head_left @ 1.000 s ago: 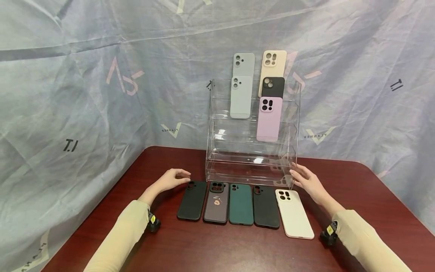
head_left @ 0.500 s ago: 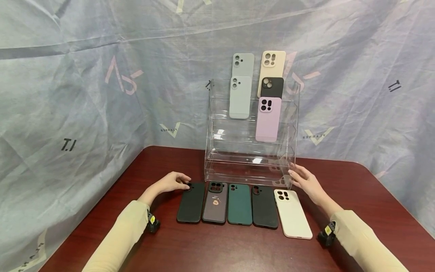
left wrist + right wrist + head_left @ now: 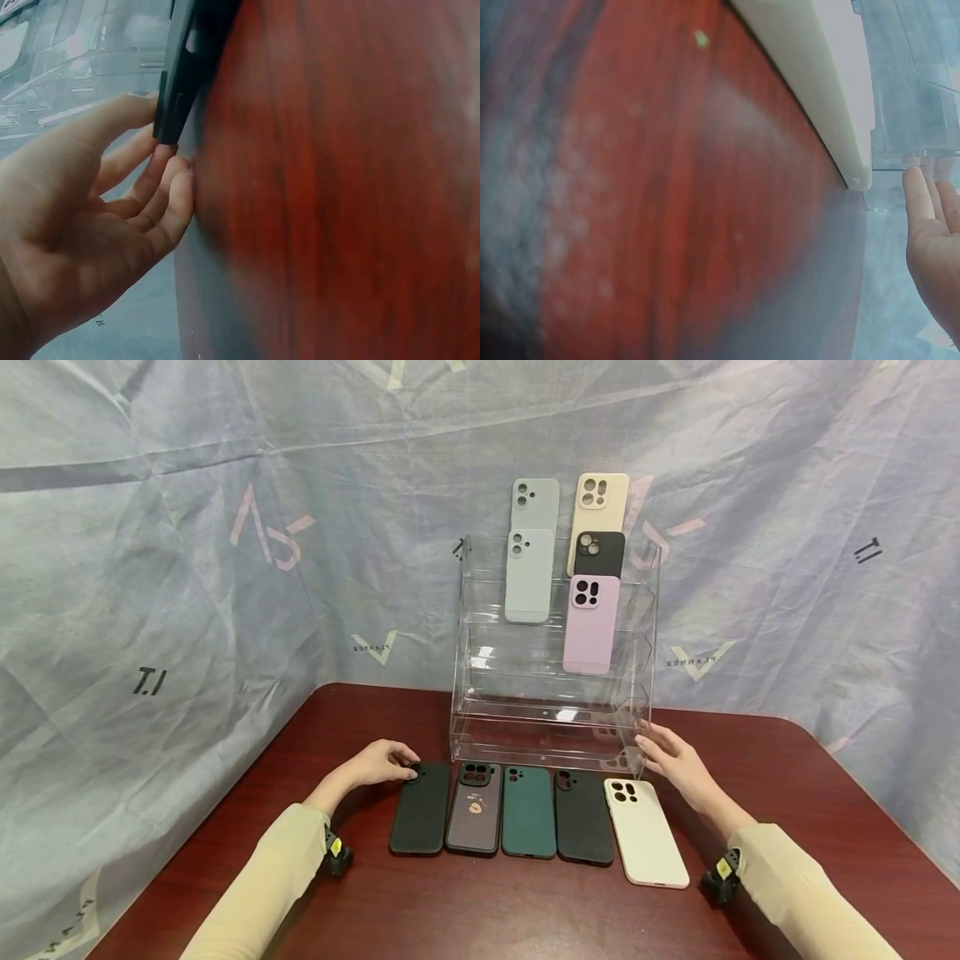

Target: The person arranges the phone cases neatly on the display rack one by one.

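Observation:
My left hand (image 3: 378, 762) pinches the upper left corner of a black phone case (image 3: 420, 810), leftmost in the table row. In the left wrist view the thumb lies over the corner of the case (image 3: 180, 82), with the fingertips under it. On the right, my right hand (image 3: 678, 768) touches the lower right side of a clear acrylic display stand (image 3: 543, 758), its fingers fairly straight. Close to that hand lies a cream phone case (image 3: 648, 835). Between the two lie a patterned dark case (image 3: 475, 814), a dark green case (image 3: 529, 814) and another black case (image 3: 583, 818).
Upper tiers of the stand carry a grey-blue case (image 3: 536, 502), a pale case (image 3: 529, 577), a beige case (image 3: 603, 514), a black case (image 3: 602, 556) and a lilac case (image 3: 592, 635). A grey cloth backdrop (image 3: 390, 552) hangs behind the dark red table (image 3: 487, 910).
My left hand has come down slightly onto the leftmost black case's corner and taken hold of it. That case has shifted a little toward me. The right hand stays at the stand.

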The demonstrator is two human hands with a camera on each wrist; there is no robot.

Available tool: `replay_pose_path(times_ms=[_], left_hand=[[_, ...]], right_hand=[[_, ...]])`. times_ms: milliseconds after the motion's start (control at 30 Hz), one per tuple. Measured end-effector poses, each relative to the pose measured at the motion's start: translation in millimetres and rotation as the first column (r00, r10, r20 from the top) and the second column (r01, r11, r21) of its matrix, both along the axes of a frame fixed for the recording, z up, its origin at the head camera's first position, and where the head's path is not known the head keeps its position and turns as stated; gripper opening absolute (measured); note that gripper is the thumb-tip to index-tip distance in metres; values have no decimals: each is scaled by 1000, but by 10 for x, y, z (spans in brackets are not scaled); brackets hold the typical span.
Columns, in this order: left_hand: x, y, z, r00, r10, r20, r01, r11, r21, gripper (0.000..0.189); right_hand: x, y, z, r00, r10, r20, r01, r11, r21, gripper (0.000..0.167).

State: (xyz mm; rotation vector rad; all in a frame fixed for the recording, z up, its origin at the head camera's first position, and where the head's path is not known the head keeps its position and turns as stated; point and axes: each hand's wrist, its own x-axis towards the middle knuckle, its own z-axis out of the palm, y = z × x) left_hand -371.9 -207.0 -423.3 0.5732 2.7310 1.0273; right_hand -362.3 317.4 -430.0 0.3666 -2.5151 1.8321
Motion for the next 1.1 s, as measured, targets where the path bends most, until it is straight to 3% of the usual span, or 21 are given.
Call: replay_pose_path(times_ms=[300, 567, 900, 1100], left_hand=[[44, 47, 70, 1000, 22, 19, -24, 989, 143, 33], [120, 96, 147, 996, 57, -70, -43, 981, 191, 35], [178, 117, 224, 964, 151, -217, -101, 969, 226, 35], [200, 160, 311, 934, 197, -299, -113, 955, 275, 37]], right_hand=[[4, -2, 3, 1000, 4, 3, -4, 1000, -3, 69], [5, 1, -1, 1000, 7, 2, -7, 1000, -8, 69], [-1, 8, -8, 1000, 13, 3, -13, 1000, -7, 70], [8, 11, 3, 1000, 17, -3, -17, 1000, -2, 69]])
